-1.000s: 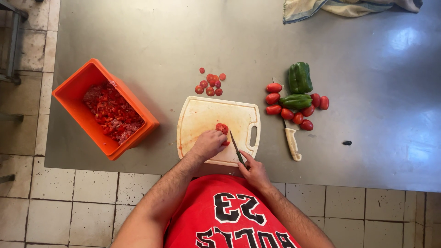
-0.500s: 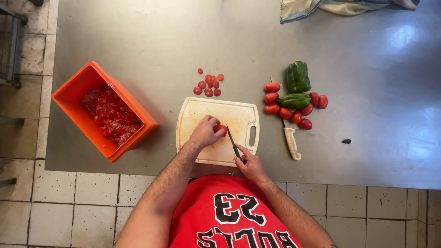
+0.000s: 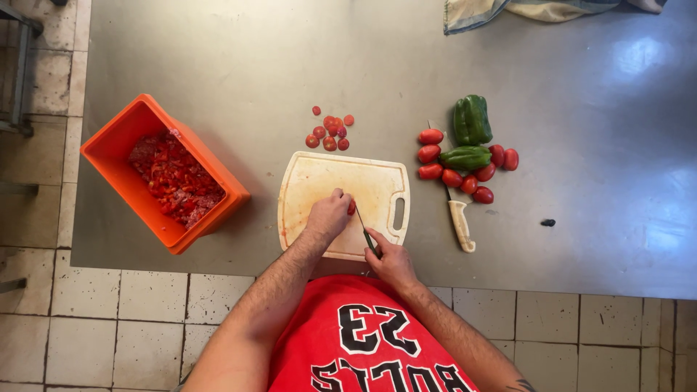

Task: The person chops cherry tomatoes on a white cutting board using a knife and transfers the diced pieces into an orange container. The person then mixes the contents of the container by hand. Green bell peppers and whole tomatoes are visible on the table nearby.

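Left hand [image 3: 328,215] shifted left, gripping tomato [image 3: 351,208]; right hand [image 3: 390,258] clutching knife [image 3: 365,232]; two peppers [image 3: 472,120].

Left hand [image 3: 328,215] has been shifted further over the tomato [image 3: 351,207] on the cutting board [image 3: 319,181]; a second ago most of the tomato was exposed above the fingers, now only a small red edge is seen at the hand's right side. Knife [image 3: 365,232] in the right hand [image 3: 390,258] has been brought closer, blade tip now just beside the tomato. View framing slightly shifted.
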